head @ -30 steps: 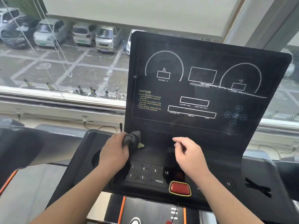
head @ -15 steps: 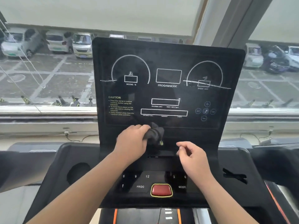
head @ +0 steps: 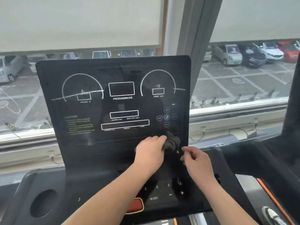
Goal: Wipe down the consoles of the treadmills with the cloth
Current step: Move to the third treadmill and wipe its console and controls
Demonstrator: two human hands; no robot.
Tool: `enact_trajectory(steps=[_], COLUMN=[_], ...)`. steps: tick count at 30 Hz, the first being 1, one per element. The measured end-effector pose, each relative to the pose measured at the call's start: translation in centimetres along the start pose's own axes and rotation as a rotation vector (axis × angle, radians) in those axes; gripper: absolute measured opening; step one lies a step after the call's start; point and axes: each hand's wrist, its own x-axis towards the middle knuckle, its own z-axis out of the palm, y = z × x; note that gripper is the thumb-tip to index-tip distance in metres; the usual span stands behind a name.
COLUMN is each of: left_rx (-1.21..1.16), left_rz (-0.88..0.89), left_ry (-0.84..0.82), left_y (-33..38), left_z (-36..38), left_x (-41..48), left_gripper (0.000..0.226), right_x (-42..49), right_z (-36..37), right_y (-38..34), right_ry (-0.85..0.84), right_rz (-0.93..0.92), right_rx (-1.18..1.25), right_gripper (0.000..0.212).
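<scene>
At the lower right corner of the upright console [head: 113, 101], the left hand [head: 150, 151] was bunched around a dark cloth [head: 172, 142], pressing it against the panel below the round music buttons [head: 166, 117]. The cloth looked soft, light and limp, best held as a wad in the palm so that no loose edge drags. The right hand [head: 197, 161] hovered just beside it, fingers loosely curled and holding nothing. Half a second before, the cloth sat near the panel's lower middle; a second before, at its lower left, so the wipe had travelled rightward.
</scene>
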Motion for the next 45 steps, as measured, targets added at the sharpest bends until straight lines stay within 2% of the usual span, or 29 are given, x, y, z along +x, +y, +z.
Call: enact_trajectory(steps=[3,6,7,9,11,13,17,19,21,23,26,28,30,32,35,38,40,42,45], left_rx=[-0.049,-0.251,-0.316,-0.432,-0.537,-0.537,-0.283,-0.052,0.15,0.281,0.418,0.506,0.508,0.419,0.292,0.283,0.293,0.27,0.206], left_rz=[0.009,-0.121,-0.165,-0.204,-0.165,-0.098,0.035,0.1,0.097,0.142,0.42,0.516,0.455,0.271,0.128,0.203,0.249,0.26,0.252], left_ry=[-0.05,-0.166,-0.141,-0.033,0.085,0.246,0.57,0.621,0.559,0.486,0.427,0.375,0.413,0.464,0.473,0.38,0.277,0.193,0.078], left_y=[3.6,6.3,6.9,7.6,8.1,8.2,8.0,7.4,6.5,5.8,4.8,4.2,4.1,4.9,6.4,6.6,6.3,6.2,6.1], left_z=[1.2,2.0,2.1,1.1,-1.2,-4.5,-11.2,-12.2,-10.9,-8.1,-5.0,-5.9,-7.7,-9.3,-8.6,-5.5,-3.2,-1.1,2.1], left_x=[1.4,2.1,2.0,2.0,3.0,5.2,11.7,14.6,16.1,15.8,14.0,14.4,16.0,17.3,17.0,14.0,11.2,8.3,4.6], left_gripper=[0.031,0.023,0.019,0.018,0.02,0.021,0.038,0.044,0.053,0.064,0.067,0.069,0.072,0.073,0.072,0.08,0.083,0.079,0.069], right_x=[2.1,4.3,4.9,6.1,7.3,8.2,9.8,10.9,11.8,12.5,13.4,13.8,14.1,13.9,13.3,12.5,11.9,11.2,9.3], right_z=[-1.8,-3.8,-4.5,-5.6,-6.4,-7.0,-7.3,-7.0,-6.5,-6.4,-7.1,-7.7,-8.0,-8.0,-7.5,-7.2,-7.0,-6.6,-5.8], right_y=[-0.6,-1.6,-2.0,-2.5,-3.5,-5.2,-9.3,-10.6,-11.2,-11.3,-11.1,-11.0,-10.9,-11.0,-10.7,-9.8,-8.9,-7.6,-5.6], right_ry=[0.006,0.046,0.055,0.074,0.077,0.044,-0.072,-0.16,-0.275,-0.352,-0.389,-0.407,-0.411,-0.402,-0.369,-0.268,-0.169,-0.061,0.051], right_rz=[0.001,-0.013,-0.024,-0.05,-0.068,-0.096,-0.183,-0.153,-0.027,0.052,0.102,0.127,0.144,0.153,0.148,0.187,0.205,0.218,0.215], right_rx=[0.007,0.029,0.04,0.063,0.088,0.115,0.173,0.232,0.384,0.493,0.528,0.521,0.52,0.518,0.538,0.54,0.493,0.459,0.369], right_gripper=[0.024,0.022,0.022,0.025,0.023,0.02,0.02,0.038,0.061,0.073,0.077,0.081,0.085,0.088,0.081,0.07,0.052,0.032,0.021])
